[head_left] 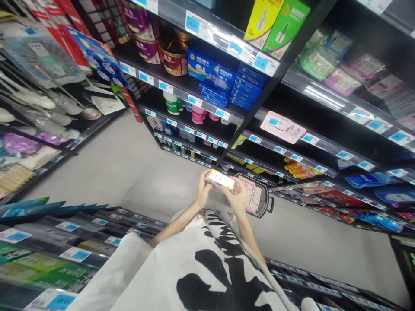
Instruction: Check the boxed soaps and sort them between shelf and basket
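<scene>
A small white and yellow box (pixel 221 179) is held level in front of me over the aisle floor. My left hand (pixel 203 191) grips its left end, fingers curled round it. My right hand (pixel 238 197) grips its right end, thumb on top. Both forearms reach out from a white garment with black print (pixel 207 268). Just behind my right hand a pink printed card in a dark pot-shaped frame (pixel 256 196) shows on the floor.
Dark shelving runs ahead with blue boxes (pixel 241 84), tins (pixel 171 56), bottles (pixel 171 103) and blue price tags. More shelves stand at left with utensils (pixel 48 108) and below me with green packs (pixel 48 268). Grey tiled floor (pixel 129 164) lies between.
</scene>
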A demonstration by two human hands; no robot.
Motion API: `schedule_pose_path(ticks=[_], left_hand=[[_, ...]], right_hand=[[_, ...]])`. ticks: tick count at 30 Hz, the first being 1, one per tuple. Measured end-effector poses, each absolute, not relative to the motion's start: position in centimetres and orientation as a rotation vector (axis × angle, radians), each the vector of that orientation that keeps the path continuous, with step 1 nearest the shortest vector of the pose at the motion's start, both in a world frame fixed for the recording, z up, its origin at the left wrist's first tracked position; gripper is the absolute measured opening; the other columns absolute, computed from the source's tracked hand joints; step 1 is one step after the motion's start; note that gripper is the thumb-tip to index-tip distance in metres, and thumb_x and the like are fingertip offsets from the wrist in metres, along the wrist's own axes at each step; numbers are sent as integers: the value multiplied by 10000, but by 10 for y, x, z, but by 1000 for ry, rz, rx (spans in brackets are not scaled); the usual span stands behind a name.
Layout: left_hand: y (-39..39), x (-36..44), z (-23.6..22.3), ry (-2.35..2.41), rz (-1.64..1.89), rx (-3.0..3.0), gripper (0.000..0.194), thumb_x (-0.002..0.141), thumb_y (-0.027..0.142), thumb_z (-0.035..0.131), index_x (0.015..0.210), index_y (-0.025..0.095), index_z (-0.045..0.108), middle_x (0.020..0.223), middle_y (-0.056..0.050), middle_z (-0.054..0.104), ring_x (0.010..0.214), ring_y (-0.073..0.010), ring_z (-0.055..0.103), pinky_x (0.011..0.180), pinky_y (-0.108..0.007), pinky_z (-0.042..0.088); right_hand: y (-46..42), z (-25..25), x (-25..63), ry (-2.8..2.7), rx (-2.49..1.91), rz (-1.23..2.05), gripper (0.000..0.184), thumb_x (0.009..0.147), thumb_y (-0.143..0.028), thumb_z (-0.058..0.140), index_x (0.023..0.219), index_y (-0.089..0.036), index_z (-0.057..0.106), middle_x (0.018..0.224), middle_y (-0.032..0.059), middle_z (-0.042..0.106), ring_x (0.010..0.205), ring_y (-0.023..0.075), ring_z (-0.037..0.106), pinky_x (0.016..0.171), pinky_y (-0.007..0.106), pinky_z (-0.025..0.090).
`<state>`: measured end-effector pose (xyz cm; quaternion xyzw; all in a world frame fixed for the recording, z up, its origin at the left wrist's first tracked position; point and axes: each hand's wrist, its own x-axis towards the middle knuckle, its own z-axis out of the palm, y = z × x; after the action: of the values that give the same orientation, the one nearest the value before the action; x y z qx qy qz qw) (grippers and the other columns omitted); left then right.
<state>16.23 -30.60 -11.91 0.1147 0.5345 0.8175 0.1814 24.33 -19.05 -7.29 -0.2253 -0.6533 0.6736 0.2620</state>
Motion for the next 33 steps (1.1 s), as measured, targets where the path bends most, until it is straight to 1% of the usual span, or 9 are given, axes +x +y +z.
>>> schedule_pose_path(ticks=[3, 6, 8, 13, 20, 23, 26, 30, 33], left_hand=[[-307, 164, -117, 1527, 2286, 411, 588, 887, 420, 689, 1404, 213, 500, 1201, -96, 649, 849, -181, 611, 610, -251, 524], [-307, 165, -115, 1544, 2239, 504, 600, 929, 497, 701, 1417, 207, 508, 1202, -108, 662, 833, -167, 618, 607, -235, 498], [-307, 166, -116, 1556, 2209, 541, 552, 950, 509, 690, 1382, 195, 553, 1119, -91, 683, 765, -144, 601, 610, -235, 488], [-306, 164, -120, 1580, 2194, 535, 475, 1005, 509, 624, 1344, 177, 601, 816, -9, 630, 673, -139, 552, 621, -254, 475], [-305, 162, -115, 1576, 2221, 463, 503, 990, 555, 622, 1300, 159, 601, 733, 16, 596, 652, -146, 550, 613, -263, 463], [-307, 161, -115, 1575, 2198, 430, 511, 993, 578, 595, 1284, 159, 601, 714, 21, 580, 650, -150, 538, 618, -267, 461], [-311, 162, -118, 1639, 2138, 343, 512, 978, 621, 573, 1229, 176, 609, 795, 2, 611, 668, -151, 540, 646, -277, 477], [-313, 164, -126, 1766, 2013, 145, 656, 879, 768, 577, 1207, 200, 581, 1155, -93, 681, 1002, -254, 671, 786, -328, 557], [-310, 166, -130, 1755, 1928, 67, 791, 734, 852, 659, 1198, 219, 563, 1176, -100, 702, 1113, -321, 692, 865, -364, 588]], right_hand=[[-191, -72, 242, -1607, -828, 1927, 514, 698, -421, 906, 1116, -213, 691, 1101, 74, 768, 947, 227, 731, 702, 305, 615], [-189, -71, 240, -1432, -1016, 2093, 453, 766, -515, 825, 1067, -204, 691, 929, 33, 756, 657, 161, 670, 415, 224, 468], [-186, -72, 240, -1313, -1142, 2221, 387, 808, -539, 756, 941, -184, 678, 739, 4, 706, 477, 115, 550, 324, 202, 348], [-179, -78, 240, -1124, -1211, 2702, 363, 961, -488, 515, 816, -175, 625, 460, -51, 496, 308, 51, 228, 282, 173, 114], [-181, -83, 244, -1129, -1044, 2865, 342, 1001, -425, 443, 930, -176, 666, 419, -78, 413, 334, 62, 135, 310, 161, 103], [-184, -85, 242, -1171, -1133, 2792, 376, 964, -518, 524, 887, -176, 661, 404, -81, 410, 333, 63, 162, 318, 175, 114], [-188, -89, 243, -1256, -1238, 2550, 474, 811, -645, 719, 861, -178, 654, 495, -46, 545, 358, 60, 309, 329, 178, 184], [-191, -107, 250, -1512, -1144, 2348, 722, 613, -787, 831, 969, -177, 682, 657, 13, 688, 438, 110, 511, 375, 211, 354], [-185, -121, 254, -1721, -986, 2265, 698, 601, -749, 880, 986, -213, 651, 742, 13, 727, 527, 139, 610, 427, 213, 396]])
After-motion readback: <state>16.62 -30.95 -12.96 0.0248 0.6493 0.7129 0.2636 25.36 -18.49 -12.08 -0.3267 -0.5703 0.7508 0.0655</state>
